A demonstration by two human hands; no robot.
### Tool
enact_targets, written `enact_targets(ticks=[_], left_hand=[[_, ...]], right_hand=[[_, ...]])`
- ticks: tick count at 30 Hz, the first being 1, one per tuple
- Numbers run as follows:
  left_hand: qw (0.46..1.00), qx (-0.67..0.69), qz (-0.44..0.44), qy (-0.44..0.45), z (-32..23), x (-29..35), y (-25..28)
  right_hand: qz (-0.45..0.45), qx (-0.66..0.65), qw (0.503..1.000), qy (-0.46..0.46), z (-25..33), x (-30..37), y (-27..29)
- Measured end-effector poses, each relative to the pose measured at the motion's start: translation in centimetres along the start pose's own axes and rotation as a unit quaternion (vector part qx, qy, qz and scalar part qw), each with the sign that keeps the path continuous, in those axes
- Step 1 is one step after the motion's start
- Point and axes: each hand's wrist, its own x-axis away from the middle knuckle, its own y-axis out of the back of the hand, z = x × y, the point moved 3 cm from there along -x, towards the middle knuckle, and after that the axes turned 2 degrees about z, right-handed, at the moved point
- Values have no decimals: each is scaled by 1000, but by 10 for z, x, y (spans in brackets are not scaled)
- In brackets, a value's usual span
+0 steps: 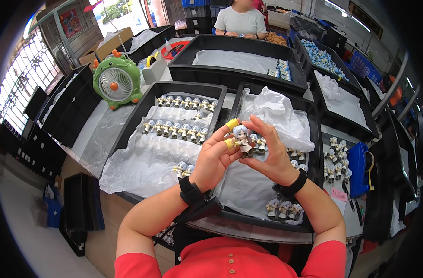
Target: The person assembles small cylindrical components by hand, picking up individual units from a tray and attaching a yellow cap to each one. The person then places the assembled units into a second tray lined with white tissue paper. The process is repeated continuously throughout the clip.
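A small doll figurine point(243, 136) with pale lilac hair, a white outfit and dark feet is held upright above the trays. My left hand point(213, 156) grips it from the left, with yellow finger covers on two fingertips. From the other side my right hand point(277, 156) curves around it, thumb near the feet and fingers near the head. Below the hands lies the right black tray point(317, 185), lined with white paper and holding similar figurines point(284, 209). Rows of the same figurines point(176, 130) stand in the left tray point(113, 149).
A green fan point(115, 83) stands at the left of the table. Farther back is a large black tray point(174, 69) with blue-and-white pieces. A blue bin point(359, 171) and more figurines point(335, 157) sit at the right. Across the table is another person point(240, 21).
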Motion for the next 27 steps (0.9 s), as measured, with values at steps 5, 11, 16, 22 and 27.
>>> enact_targets(ticks=[5, 11, 16, 22, 27], left_hand=[[1000, 8, -11, 14, 2, -1, 3], [1000, -20, -6, 10, 2, -1, 4], [998, -34, -48, 4, 5, -1, 6], [976, -203, -73, -29, 3, 2, 3], [980, -200, 6, -16, 7, 5, -8]], right_hand=[[-3, 8, 1000, 4, -1, 1, 1], [4, -55, 998, -25, -5, 1, -1], [0, -23, 1000, -13, 0, 0, 1], [-30, 169, 981, 89, 7, -2, -3], [-41, 177, 978, 99, 15, 0, -3]])
